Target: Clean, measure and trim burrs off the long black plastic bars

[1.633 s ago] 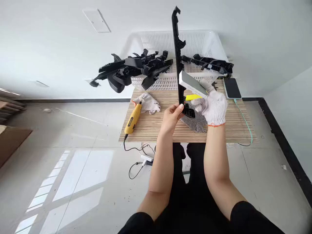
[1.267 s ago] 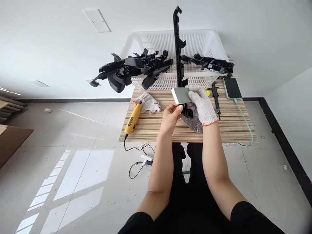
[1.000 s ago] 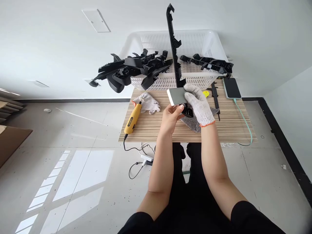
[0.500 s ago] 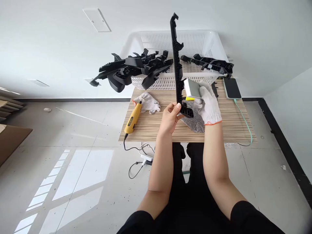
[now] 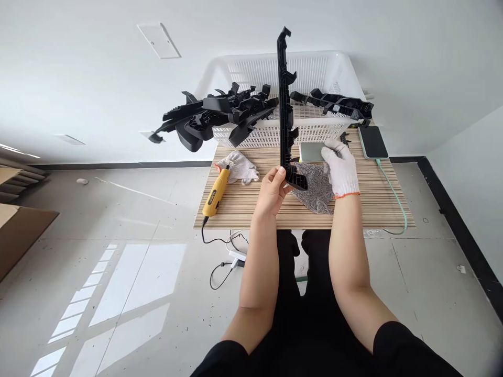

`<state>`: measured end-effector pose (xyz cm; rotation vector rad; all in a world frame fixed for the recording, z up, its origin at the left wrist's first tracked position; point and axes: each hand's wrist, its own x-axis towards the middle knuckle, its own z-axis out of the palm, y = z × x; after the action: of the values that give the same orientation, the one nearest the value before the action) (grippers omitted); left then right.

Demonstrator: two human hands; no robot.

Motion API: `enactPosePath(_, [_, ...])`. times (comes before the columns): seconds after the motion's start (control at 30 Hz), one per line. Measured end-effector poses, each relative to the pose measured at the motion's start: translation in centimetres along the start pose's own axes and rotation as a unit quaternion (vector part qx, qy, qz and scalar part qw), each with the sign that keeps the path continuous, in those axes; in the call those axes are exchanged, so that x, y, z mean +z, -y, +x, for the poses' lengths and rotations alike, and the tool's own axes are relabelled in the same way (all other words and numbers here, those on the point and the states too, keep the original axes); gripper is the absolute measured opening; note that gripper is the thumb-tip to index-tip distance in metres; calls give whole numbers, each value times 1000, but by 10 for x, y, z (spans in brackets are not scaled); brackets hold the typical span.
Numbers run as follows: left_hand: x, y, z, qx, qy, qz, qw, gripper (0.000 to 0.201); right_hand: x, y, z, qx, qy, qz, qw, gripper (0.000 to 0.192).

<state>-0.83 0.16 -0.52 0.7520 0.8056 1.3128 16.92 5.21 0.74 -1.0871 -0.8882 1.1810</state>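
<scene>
Head view, looking down at a small wood-striped bench (image 5: 243, 209) seen from a seated position, with pale floor open on both sides of it. The bare left hand (image 5: 271, 189) closes its fingers around the lower end of a long black plastic strip (image 5: 283, 104), which stands upright above the middle of the bench, its top reaching past the far rim of a white basket (image 5: 314, 68). The right hand (image 5: 341, 167), in a white knit glove, rests its fingers on a grey sanding block (image 5: 312, 152) that lies just right of the strip, near the back edge of the bench; whether the fingers grip the block or only press on it cannot be told. A grey mesh cloth (image 5: 314, 188) lies under and between the two hands.

On the left part of the bench lie a yellow rotary tool (image 5: 214, 193), its cord dropping over the front edge, and a loose white glove (image 5: 239, 166). A phone (image 5: 372, 142) sits at the far right corner with a pale cable running along the right edge. Black plastic parts (image 5: 220, 112) pile over the left rim of the basket and overhang the floor; more black parts (image 5: 334, 103) lie across its right rim. The front strip of the bench near the person is bare.
</scene>
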Motion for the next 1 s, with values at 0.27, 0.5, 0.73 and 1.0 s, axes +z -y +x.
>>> enactPosePath(0.27, [6, 3, 0, -4, 4, 3, 1000, 51, 32, 5, -16, 21, 85, 66, 994, 37])
enactPosePath(0.5, [-1, -1, 0, -12, 0, -3, 1000, 50, 17, 6, -8, -22, -39, 50, 998, 28])
enactPosePath(0.73, [1, 0, 0, -5, 8, -3, 1000, 48, 29, 11, -15, -35, 34, 151, 987, 26])
enactPosePath(1.0, [-3, 1, 0, -5, -4, 7, 1000, 49, 34, 7, -18, 5, 48, 6, 999, 29])
